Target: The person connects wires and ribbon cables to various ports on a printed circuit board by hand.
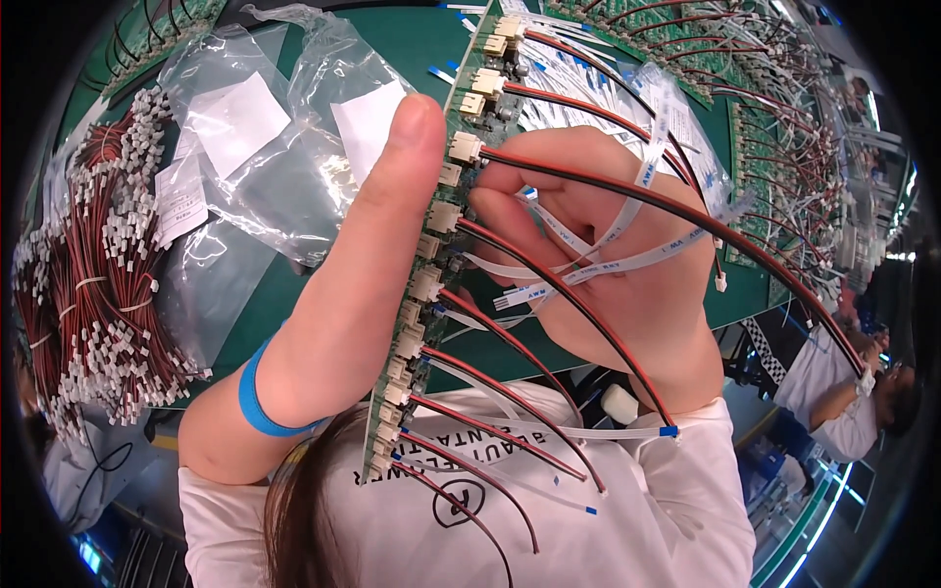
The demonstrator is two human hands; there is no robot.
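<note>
My left hand (377, 216) grips a long green circuit board (457, 103), held up on edge and tilted, its thumb along the left face and the other fingers hidden. White connectors (446, 217) line the board, and red-and-black wire leads (686, 211) hang from them to the right. Close against the board's right side, my right hand (627, 265) is closed, thumb and fingers pinched together. A white flat ribbon cable (549, 223) runs out from between its curled fingers; the fingertips' exact hold is hidden. More ribbon cables (627, 260) cross in front of the palm.
Bundles of red-and-black wire leads (93, 284) lie at the left of the green table (255, 348). Clear plastic bags (284, 147) with white labels lie beside them. Loose ribbon cables (578, 78) and wired boards (774, 186) are at the far side and right. Another person (833, 377) sits at right.
</note>
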